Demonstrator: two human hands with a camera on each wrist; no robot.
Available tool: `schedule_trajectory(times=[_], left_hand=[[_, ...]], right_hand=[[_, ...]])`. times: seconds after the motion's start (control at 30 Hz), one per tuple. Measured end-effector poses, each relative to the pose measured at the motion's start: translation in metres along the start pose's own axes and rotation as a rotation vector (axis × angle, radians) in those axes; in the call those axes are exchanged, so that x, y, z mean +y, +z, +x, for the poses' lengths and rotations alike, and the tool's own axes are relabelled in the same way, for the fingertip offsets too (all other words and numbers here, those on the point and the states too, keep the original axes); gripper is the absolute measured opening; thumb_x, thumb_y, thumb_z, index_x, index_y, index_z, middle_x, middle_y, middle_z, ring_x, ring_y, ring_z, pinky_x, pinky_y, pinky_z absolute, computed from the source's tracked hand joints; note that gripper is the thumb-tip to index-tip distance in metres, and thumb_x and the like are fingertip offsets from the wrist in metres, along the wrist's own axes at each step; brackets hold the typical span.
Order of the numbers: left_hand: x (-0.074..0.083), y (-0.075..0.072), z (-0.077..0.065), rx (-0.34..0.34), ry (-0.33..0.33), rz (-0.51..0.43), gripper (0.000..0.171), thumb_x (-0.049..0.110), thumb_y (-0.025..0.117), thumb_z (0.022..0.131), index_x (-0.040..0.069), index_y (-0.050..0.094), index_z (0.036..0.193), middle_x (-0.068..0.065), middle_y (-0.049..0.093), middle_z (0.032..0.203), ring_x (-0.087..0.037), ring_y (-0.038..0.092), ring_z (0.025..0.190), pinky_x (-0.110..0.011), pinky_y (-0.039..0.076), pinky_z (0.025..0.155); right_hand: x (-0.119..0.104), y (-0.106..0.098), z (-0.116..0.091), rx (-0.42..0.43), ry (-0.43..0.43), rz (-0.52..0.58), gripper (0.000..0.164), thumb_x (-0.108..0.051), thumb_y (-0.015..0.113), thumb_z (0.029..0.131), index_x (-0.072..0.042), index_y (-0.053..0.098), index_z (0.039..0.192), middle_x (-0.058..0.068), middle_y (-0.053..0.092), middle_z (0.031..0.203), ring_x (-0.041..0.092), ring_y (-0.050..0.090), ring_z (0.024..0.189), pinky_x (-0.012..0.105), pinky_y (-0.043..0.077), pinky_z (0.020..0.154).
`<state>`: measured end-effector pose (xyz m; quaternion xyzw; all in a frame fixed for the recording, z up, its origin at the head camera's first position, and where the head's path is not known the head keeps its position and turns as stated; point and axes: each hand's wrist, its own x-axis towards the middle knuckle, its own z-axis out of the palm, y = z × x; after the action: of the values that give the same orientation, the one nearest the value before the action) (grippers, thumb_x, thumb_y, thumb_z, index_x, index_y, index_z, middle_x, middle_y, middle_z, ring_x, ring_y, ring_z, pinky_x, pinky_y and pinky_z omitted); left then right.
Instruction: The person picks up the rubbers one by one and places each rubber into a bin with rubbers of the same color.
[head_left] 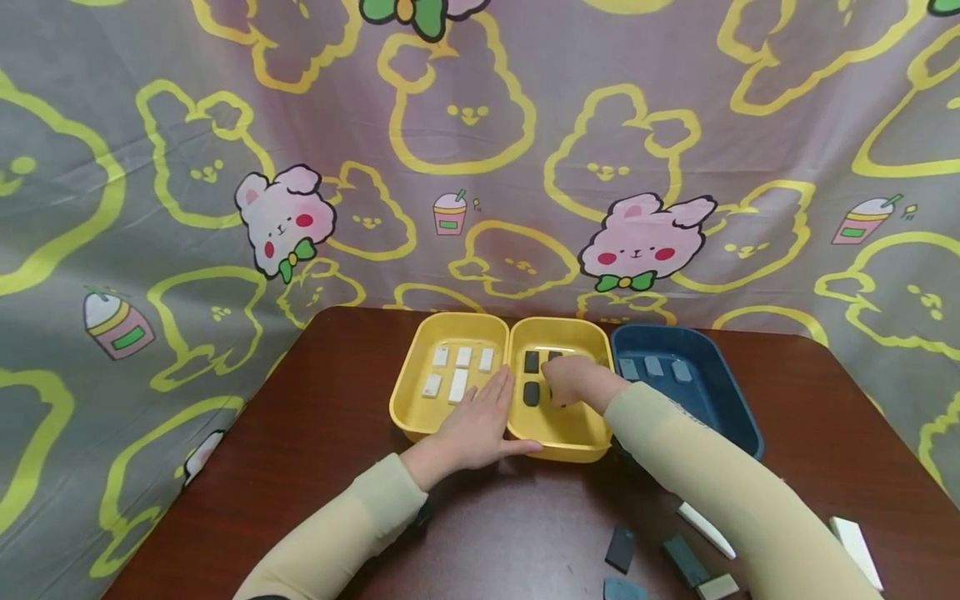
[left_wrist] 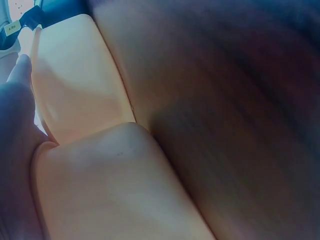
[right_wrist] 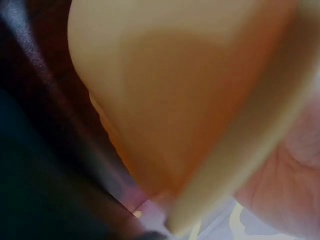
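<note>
And there the near dark block [head_left: 532, 393] lay, middle tray [head_left: 570, 452], between the hands, long axis pointing forward: left hand [head_left: 476, 427] spread wide at the rim, right hand [head_left: 576, 380] inside, grip impossible to tell!

Blurred yellow box [right_wrist: 150, 100] close up, part of the right hand [right_wrist: 280, 187] beyond its rim [right_wrist: 250, 130]

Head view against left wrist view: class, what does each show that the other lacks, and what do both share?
Only the head view shows the white pieces and dark pieces inside the yellow trays.
Only the left wrist view shows a small pale label, near its upper left corner.
Both show the yellow trays, the left hand and the brown table.
</note>
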<state>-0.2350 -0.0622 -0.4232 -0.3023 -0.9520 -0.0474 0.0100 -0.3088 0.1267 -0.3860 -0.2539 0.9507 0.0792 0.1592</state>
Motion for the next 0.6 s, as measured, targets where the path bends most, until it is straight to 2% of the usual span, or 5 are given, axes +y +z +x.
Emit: schedule_trajectory(times=[0.13, 0.3, 0.37, 0.6], left_hand=[[0.001, 0.0, 0.001, 0.0, 0.003, -0.004, 0.114, 0.082, 0.038, 0.082, -0.004, 0.013, 0.153, -0.017, 0.008, 0.16, -0.026, 0.016, 0.145, -0.05, 0.025, 0.11], [0.002, 0.001, 0.001, 0.011, 0.004, -0.007, 0.113, 0.081, 0.04, 0.083, -0.004, 0.013, 0.153, -0.018, 0.009, 0.16, -0.027, 0.017, 0.145, -0.05, 0.026, 0.11], [0.002, 0.001, 0.001, 0.013, 0.004, -0.013, 0.113, 0.08, 0.04, 0.083, -0.004, 0.012, 0.153, -0.019, 0.009, 0.159, -0.027, 0.017, 0.145, -0.05, 0.026, 0.11], [0.002, 0.001, 0.0, -0.002, -0.014, -0.044, 0.114, 0.081, 0.04, 0.082, -0.003, 0.011, 0.153, -0.017, 0.008, 0.16, -0.027, 0.018, 0.144, -0.05, 0.026, 0.11]], right_hand=[[0.002, -0.004, -0.007, 0.037, -0.003, 0.032, 0.044, -0.021, 0.072, 0.088, 0.003, 0.058, 0.122, 0.014, 0.063, 0.106, 0.026, 0.061, 0.095, 0.04, 0.049, 0.083], [0.011, -0.011, -0.021, 0.081, -0.039, 0.043, 0.029, -0.022, 0.071, 0.089, -0.002, 0.062, 0.108, 0.005, 0.059, 0.087, 0.021, 0.059, 0.08, 0.038, 0.049, 0.073], [0.014, -0.013, -0.028, 0.095, -0.037, 0.05, 0.028, -0.024, 0.071, 0.089, -0.004, 0.063, 0.107, 0.003, 0.058, 0.084, 0.019, 0.057, 0.076, 0.037, 0.049, 0.069], [0.018, -0.018, -0.065, 0.172, -0.037, 0.046, 0.031, -0.025, 0.076, 0.085, -0.007, 0.064, 0.107, 0.005, 0.06, 0.092, 0.018, 0.058, 0.075, 0.035, 0.052, 0.069]])
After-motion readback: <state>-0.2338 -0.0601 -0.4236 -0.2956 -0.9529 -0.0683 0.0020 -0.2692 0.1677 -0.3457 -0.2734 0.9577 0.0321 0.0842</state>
